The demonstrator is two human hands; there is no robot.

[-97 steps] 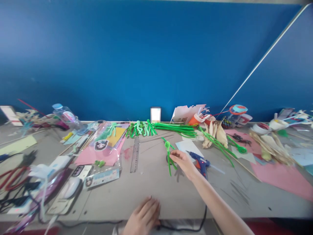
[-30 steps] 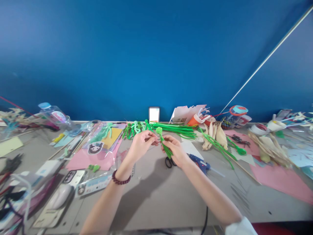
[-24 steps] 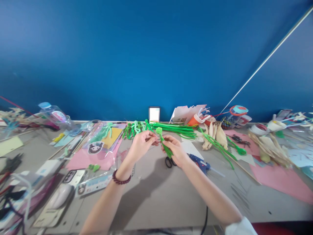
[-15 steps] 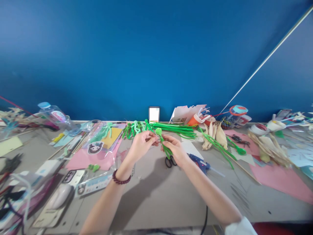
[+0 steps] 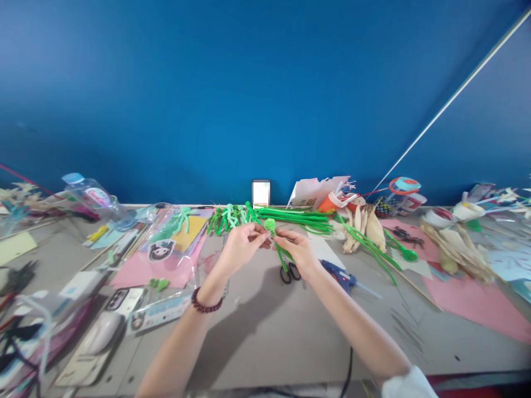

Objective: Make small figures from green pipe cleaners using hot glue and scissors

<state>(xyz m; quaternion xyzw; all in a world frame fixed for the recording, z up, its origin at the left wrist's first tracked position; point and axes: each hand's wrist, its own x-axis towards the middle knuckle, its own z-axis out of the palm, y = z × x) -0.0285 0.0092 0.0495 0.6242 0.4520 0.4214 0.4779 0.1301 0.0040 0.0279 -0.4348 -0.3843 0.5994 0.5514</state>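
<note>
Tabletop (image 5: 253, 348): open stretch near centre, between left forearm (image 5: 180, 337) and right forearm (image 5: 357, 323), out to near edge. Second gap near right, beyond right forearm; thin dark lines there, strands or marks, can't tell. Far side of hands barred by green stems (image 5: 296, 217). Scissors (image 5: 286, 275) near right hand (image 5: 301, 253), glue gun (image 5: 340, 276) right of it. Left cluttered: plastic bag (image 5: 162, 251), mouse (image 5: 100, 332). Far right: dry husks (image 5: 462, 249).
</note>
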